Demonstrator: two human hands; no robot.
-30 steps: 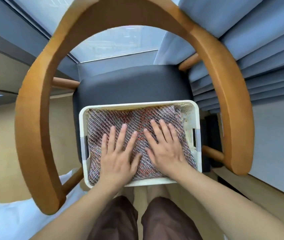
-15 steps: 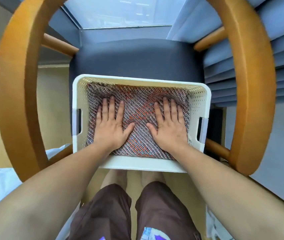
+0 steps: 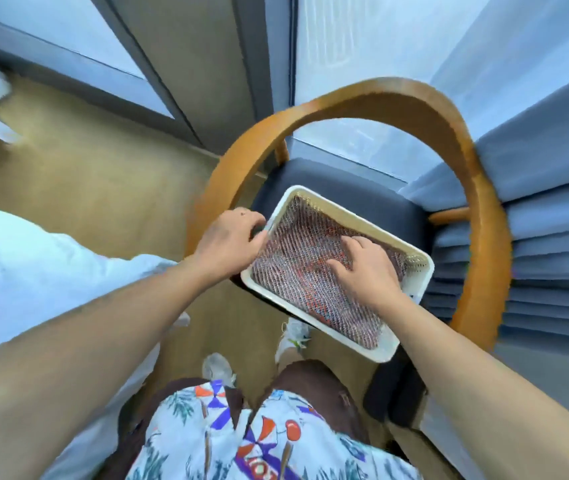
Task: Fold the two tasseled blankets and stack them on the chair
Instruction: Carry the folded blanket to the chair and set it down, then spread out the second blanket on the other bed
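A folded red-and-grey woven blanket (image 3: 305, 275) lies in a white perforated basket (image 3: 314, 199). The basket rests tilted across the dark seat (image 3: 352, 188) of a chair with a curved wooden back (image 3: 383, 93). My left hand (image 3: 227, 244) curls around the basket's left rim. My right hand (image 3: 367, 268) rests on top of the blanket with its fingers apart and slightly bent. Only one blanket surface shows; anything under it is hidden. No tassels are visible.
White bedding (image 3: 33, 271) lies at the left. Blue pleated curtains (image 3: 539, 174) hang close to the chair's right side, with a window (image 3: 338, 43) behind. The wooden floor (image 3: 103, 188) spreads left of the chair, and my feet in white shoes (image 3: 293, 336) stand below the basket.
My view has pulled back and turned left. My left hand left the blanket and went to the basket's left rim. The right hand stays on the blanket, and the basket now sits askew.
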